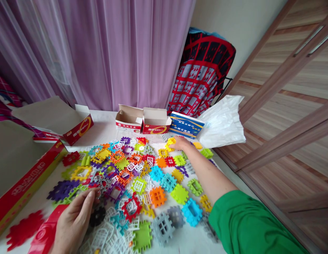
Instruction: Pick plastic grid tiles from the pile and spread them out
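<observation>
Many colourful plastic pieces lie spread over a white table. My right hand [180, 143] reaches to the far right part of the pile, its fingers closed on a yellow piece [170, 144]. At the near left, my left hand [78, 215] has its thumb and fingertips pressed together over the pile; what they hold, if anything, is too small to tell. A red plastic part [46, 231] lies under and beside that hand. Between the hands are an orange piece [158, 197], a red frame [132, 208] and white lattice pieces [101, 236].
Open boxes stand at the left [78, 128] and back [156, 127], with a larger red one [29, 180] at the near left. A blue box [187, 125] and a white bag [224, 123] sit at the back right. Beyond are a curtain and a covered chair [199, 70].
</observation>
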The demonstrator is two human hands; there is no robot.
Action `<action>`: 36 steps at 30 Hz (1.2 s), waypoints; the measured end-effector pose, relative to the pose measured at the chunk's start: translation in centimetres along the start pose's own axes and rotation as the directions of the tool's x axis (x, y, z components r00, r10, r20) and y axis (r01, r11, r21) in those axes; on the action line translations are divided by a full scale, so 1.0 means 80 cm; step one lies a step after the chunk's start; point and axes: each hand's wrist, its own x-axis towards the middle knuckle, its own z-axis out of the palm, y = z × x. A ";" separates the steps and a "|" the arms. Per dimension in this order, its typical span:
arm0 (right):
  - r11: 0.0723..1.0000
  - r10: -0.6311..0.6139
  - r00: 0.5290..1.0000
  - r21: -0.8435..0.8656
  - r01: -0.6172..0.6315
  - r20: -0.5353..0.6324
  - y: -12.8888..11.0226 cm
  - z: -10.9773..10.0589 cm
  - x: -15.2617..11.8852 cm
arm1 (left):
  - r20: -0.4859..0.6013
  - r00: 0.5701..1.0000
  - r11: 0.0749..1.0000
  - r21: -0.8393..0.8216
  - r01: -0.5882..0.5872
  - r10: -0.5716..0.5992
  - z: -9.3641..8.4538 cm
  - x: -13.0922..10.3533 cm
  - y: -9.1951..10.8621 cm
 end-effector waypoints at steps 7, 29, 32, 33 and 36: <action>0.996 -0.036 0.999 0.083 0.038 -0.025 0.022 0.002 0.006 | 0.010 1.000 1.000 0.002 -0.022 0.022 -0.001 0.004 -0.006; 0.995 -0.094 0.995 0.026 0.095 -0.018 -0.086 0.026 0.025 | 0.031 0.997 0.996 -0.044 -0.073 0.074 -0.001 0.004 -0.009; 0.994 -0.110 0.994 0.018 0.110 -0.002 -0.083 0.026 0.024 | 0.037 0.997 0.997 -0.047 -0.066 0.068 -0.002 0.003 -0.006; 0.993 -0.119 0.993 0.020 0.119 0.001 -0.080 0.023 0.024 | 0.042 0.997 0.997 -0.046 -0.068 0.070 -0.002 0.003 -0.006; 0.989 -0.146 0.989 0.033 0.146 -0.006 -0.065 0.007 0.023 | 0.043 0.997 0.997 -0.045 -0.062 0.064 -0.001 0.003 -0.006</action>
